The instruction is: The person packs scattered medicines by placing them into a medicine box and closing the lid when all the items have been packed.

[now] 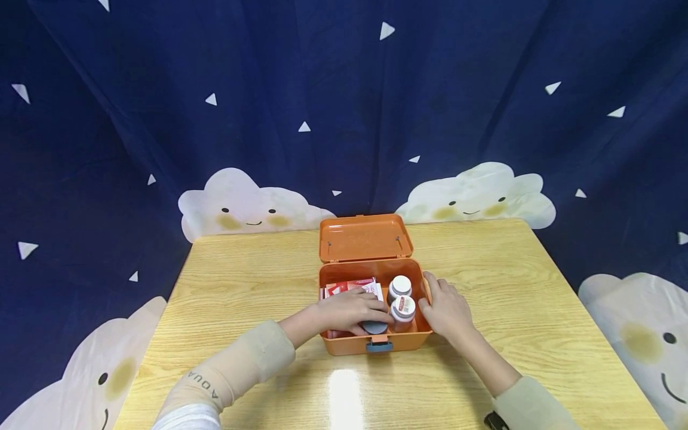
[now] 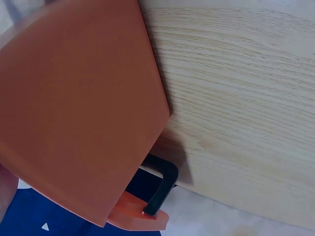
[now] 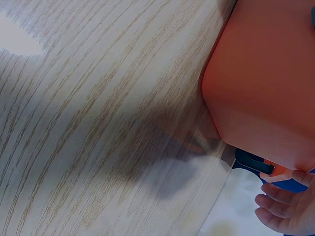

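An orange lidded storage box (image 1: 344,346) stands on the table with its lid (image 1: 365,237) tipped back. My left hand (image 1: 349,310) reaches inside over the left half, its thumb and fingers around a round, dark grey-topped container (image 1: 374,326). Under and behind that hand lie red-and-white cartons (image 1: 352,285), partly hidden. To the right of the fingers stand two white-capped bottles, a front bottle (image 1: 403,307) and a rear bottle (image 1: 400,285). My right hand (image 1: 447,307) rests at the box's right rim, fingers loosely extended; the right wrist view shows these fingers (image 3: 278,201) beside the orange wall.
The wooden table (image 1: 242,280) extends around the box. A blue latch (image 1: 379,346) sits on the box front, and a dark handle (image 2: 165,184) shows on its side. Behind the table hangs a dark blue curtain (image 1: 344,89) with clouds.
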The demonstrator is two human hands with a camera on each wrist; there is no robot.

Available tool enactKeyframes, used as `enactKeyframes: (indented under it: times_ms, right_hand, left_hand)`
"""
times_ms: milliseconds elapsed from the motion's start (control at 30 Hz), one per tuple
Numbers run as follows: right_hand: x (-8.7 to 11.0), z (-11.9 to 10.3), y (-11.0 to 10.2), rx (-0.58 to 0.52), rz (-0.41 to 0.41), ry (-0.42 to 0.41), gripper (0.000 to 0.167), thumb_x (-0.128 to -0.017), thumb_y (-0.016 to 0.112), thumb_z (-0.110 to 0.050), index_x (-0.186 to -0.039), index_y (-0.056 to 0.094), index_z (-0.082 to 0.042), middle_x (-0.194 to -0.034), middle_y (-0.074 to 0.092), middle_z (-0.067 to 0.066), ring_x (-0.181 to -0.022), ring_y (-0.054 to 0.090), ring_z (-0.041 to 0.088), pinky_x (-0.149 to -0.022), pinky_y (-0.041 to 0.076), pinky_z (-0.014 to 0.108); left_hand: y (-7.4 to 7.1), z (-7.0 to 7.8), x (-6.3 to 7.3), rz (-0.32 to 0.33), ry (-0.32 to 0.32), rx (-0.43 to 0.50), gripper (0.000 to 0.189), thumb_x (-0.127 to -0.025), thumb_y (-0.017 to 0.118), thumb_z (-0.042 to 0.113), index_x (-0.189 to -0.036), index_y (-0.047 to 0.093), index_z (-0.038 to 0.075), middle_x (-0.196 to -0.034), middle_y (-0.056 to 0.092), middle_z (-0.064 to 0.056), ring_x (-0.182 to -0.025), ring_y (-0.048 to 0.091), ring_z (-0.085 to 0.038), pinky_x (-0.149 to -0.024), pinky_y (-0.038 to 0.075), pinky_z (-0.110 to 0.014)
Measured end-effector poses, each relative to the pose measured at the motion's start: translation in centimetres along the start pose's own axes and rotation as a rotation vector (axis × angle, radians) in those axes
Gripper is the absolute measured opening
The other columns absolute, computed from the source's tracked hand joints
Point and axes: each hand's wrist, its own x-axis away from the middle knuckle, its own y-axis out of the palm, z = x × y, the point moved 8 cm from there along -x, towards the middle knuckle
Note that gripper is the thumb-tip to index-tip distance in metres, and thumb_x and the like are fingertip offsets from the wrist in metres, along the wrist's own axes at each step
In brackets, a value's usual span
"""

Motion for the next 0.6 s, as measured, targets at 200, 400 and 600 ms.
enactKeyframes:
  times_ms: [200,400,600]
  right_hand:
    - [-0.02,0.06,0.06,0.0,-0.003,0.003,0.056,-0.084,0.051,-0.024,-0.136,0.036,-0.007,-0.117,0.051,0.022,-0.104,0.049,0.041,-0.078,0.041,0.055]
    - [0.0,0.05,0.02,0.001,0.001,0.005,0.056,-0.084,0.051,-0.024,-0.136,0.036,-0.007,-0.117,0.051,0.023,-0.104,0.049,0.041,-0.077,0.041,0.055]
    - [0.02,0.05,-0.04,0.003,-0.004,0.01,0.056,-0.084,0.049,-0.024,-0.136,0.036,-0.007,-0.116,0.051,0.023,-0.104,0.05,0.04,-0.078,0.041,0.055]
  left_hand:
    - [0.1,0.08,-0.06,-0.002,0.004,-0.014,0.052,-0.084,0.062,0.04,-0.132,0.048,0.025,-0.13,0.049,0.006,-0.116,0.046,-0.013,-0.098,0.036,-0.031]
    - [0.27,0.05,-0.07,0.004,0.002,-0.009,0.053,-0.084,0.062,0.04,-0.133,0.047,0.026,-0.13,0.048,0.005,-0.116,0.046,-0.013,-0.099,0.035,-0.032]
    - [0.1,-0.14,0.1,0.002,-0.023,-0.01,0.058,-0.082,0.064,0.04,-0.135,0.044,0.027,-0.131,0.048,0.004,-0.119,0.044,-0.013,-0.1,0.035,-0.035]
